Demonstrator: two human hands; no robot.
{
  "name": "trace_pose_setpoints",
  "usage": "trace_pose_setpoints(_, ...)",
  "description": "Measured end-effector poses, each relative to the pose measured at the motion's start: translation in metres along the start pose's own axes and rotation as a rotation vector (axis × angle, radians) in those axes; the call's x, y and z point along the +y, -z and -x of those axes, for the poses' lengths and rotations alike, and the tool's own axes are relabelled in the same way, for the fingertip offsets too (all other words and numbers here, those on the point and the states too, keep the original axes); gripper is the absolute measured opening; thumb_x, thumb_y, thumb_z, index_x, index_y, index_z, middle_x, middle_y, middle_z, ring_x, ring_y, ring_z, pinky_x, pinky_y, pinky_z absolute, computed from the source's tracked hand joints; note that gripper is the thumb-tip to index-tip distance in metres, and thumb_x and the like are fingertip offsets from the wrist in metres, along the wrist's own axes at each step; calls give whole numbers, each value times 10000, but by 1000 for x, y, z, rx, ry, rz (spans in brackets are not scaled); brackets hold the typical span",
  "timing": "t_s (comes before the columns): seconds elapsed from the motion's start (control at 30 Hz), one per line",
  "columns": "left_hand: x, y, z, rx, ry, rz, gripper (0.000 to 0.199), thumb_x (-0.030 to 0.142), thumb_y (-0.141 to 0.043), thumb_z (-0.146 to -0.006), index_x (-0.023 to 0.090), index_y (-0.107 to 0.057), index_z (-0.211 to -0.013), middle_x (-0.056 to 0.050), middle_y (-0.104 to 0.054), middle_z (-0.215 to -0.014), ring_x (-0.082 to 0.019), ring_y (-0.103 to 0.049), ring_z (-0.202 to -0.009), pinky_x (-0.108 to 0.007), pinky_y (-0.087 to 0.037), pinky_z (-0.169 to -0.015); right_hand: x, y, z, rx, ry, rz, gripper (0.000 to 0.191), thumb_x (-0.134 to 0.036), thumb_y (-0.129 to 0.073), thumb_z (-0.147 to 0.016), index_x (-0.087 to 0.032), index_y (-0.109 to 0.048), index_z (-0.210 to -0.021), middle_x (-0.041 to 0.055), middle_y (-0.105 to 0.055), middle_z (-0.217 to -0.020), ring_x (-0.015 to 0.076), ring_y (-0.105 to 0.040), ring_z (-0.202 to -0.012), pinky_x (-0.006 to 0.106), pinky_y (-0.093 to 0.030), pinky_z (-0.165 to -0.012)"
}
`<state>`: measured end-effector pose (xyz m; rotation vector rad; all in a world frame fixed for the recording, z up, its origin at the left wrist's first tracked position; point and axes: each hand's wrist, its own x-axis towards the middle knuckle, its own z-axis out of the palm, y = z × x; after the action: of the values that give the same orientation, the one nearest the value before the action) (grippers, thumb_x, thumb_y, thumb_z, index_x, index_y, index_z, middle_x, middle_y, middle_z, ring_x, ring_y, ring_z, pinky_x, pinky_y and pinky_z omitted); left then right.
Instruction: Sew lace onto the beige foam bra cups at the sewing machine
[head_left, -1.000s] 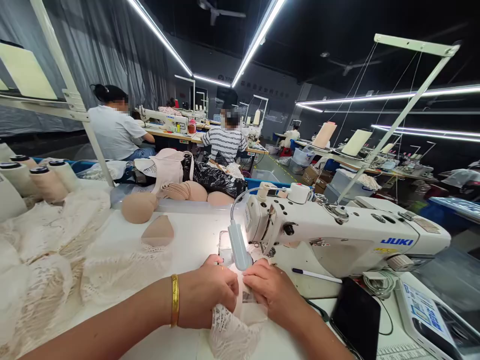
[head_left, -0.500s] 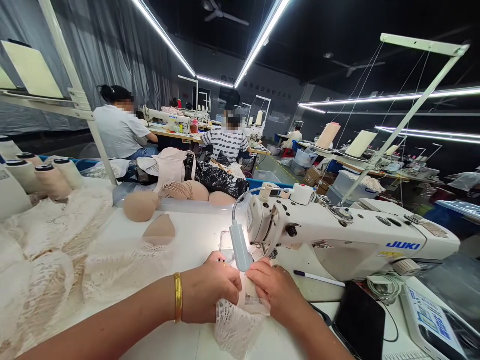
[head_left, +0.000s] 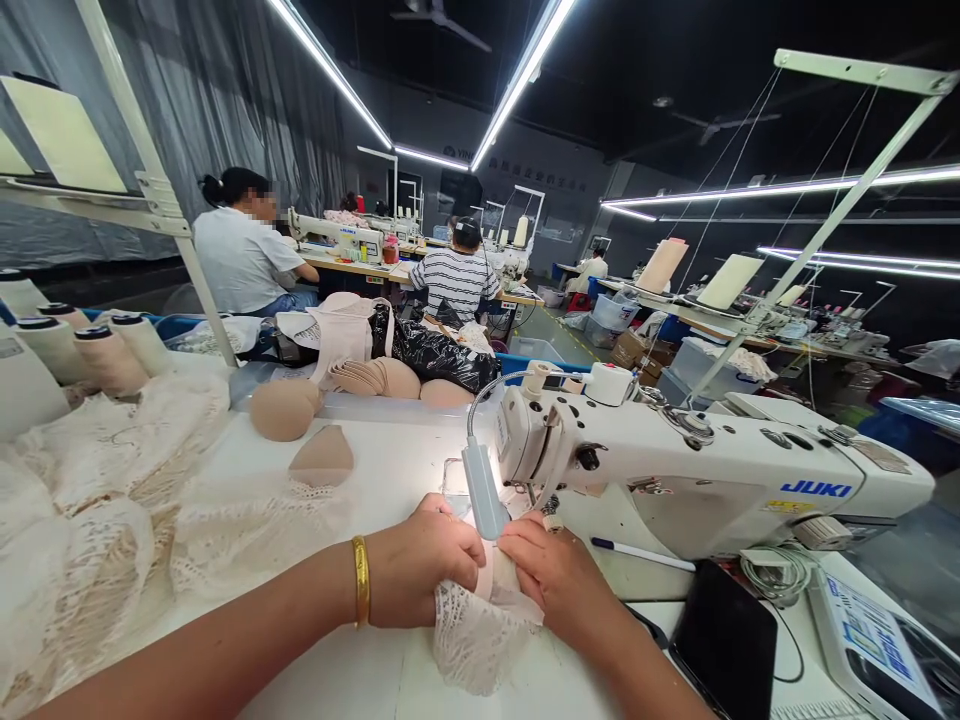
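Left hand [head_left: 435,565]: fingers curled tight, gripping the lace piece [head_left: 480,645]. Right hand [head_left: 559,575]: fingers bent together, tips down on the same piece; thumb hidden, so cannot tell whether they pinch or just press. Lace piece lies close on the near side of the sewing machine [head_left: 675,465], by its needle end, lace edge hanging loose toward the wearer. Lamp [head_left: 486,495] beside that end blocks the stitching point.

Step in hand, by my reading: guiding the piece in for a seam. Next move seems to call for edges aligned, layers flat, fingertips clear of the needle.

Farther out, left of the machine: beige cup [head_left: 321,452], then lace pile [head_left: 82,540]. Near side of its arm: phone [head_left: 724,640].
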<state>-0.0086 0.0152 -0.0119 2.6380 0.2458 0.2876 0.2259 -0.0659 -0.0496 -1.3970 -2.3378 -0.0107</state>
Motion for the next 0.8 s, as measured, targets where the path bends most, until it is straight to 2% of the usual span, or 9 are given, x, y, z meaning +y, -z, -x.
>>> trace_pose_setpoints(0.17, -9, 0, -4, 44, -7, -66, 139, 143, -681, -745, 201, -613, -638, -13, -759, -905, -214, -649, -829, -407, -281, -918, 1, -4, 1, 4, -25, 0, 317, 24, -492, -893, -246, -640, -966, 11, -700, -956, 206, -592, -882, 310, -373, -685)
trace_pose_setpoints(0.23, -11, 1, -4, 40, -5, -116, 135, 122, -680, -745, 199, -612, -657, -5, -754, -915, -204, -643, -837, -401, -280, -919, 1, -4, 2, 7, -38, -15, 322, 19, -500, -903, -256, -647, -984, 0, -703, -937, 203, -586, -862, 308, -367, -673)
trace_pose_setpoints(0.33, -14, 2, -5, 56, 1, -210, 142, 116, -681, -762, 197, -603, -677, 23, -742, -900, -184, -628, -808, -390, -282, -880, 0, -3, 3, 43, 18, -47, 366, 19, -496, -901, -274, -642, -1065, -5, -710, -982, 198, -582, -863, 303, -378, -685)
trace_pose_setpoints(0.47, -14, -2, -3, 64, -18, -322, 184, 68, -651, -743, 180, -533, -657, 49, -719, -793, -173, -611, -749, -404, -278, -888, -2, 2, 7, 125, 175, -34, 305, 50, -443, -852, -225, -574, -865, 28, -671, -1224, 208, -591, -997, 338, -406, -812)
trace_pose_setpoints(0.53, -13, -3, -1, 76, -54, -359, 195, 21, -620, -711, 180, -517, -665, 64, -702, -740, -164, -592, -707, -416, -273, -917, -5, 5, 7, 139, 226, -42, 278, 46, -435, -859, -214, -528, -826, 24, -653, -1302, 220, -577, -1074, 362, -402, -872)
trace_pose_setpoints(0.7, -9, -2, 1, 119, -139, -444, 217, -13, -565, -694, 181, -477, -658, 74, -652, -656, -150, -531, -634, -426, -278, -931, -11, 12, 4, 57, 261, -155, 244, 3, -441, -934, -224, -494, -863, -35, -727, -996, 185, -572, -942, 337, -384, -818)
trace_pose_setpoints(0.8, -11, -3, 0, 142, -150, -498, 219, -9, -562, -694, 189, -477, -656, 64, -627, -623, -161, -531, -623, -423, -304, -906, -11, 12, 3, 57, 236, -151, 241, -3, -436, -937, -226, -496, -870, -31, -727, -963, 186, -566, -894, 327, -369, -761)
